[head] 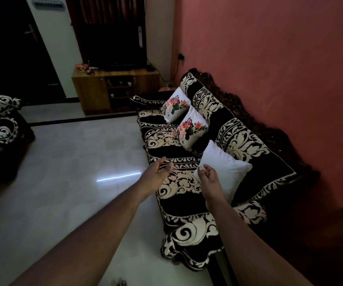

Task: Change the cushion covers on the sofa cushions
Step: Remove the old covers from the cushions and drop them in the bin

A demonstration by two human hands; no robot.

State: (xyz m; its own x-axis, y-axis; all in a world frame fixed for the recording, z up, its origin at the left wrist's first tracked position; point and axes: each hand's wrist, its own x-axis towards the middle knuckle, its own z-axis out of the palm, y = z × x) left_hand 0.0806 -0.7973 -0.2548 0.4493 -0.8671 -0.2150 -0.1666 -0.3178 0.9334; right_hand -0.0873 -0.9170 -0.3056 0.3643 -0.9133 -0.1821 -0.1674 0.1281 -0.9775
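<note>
The left hand (156,173) is reaching out over the front edge of the sofa (178,182), palm turned inward, fingers loosely spread and holding nothing; the right hand (208,178) is hovering at the near edge of the plain white cushion (227,168), fingers relaxed and slightly bent, gripping nothing, though whether the fingertips are touching the fabric cannot be told; that cushion is leaning against the sofa back; 2 floral-covered cushions (192,129) are sitting further along the same seat, side by side; a wooden TV cabinet (96,89) is standing beyond the sofa.
</note>
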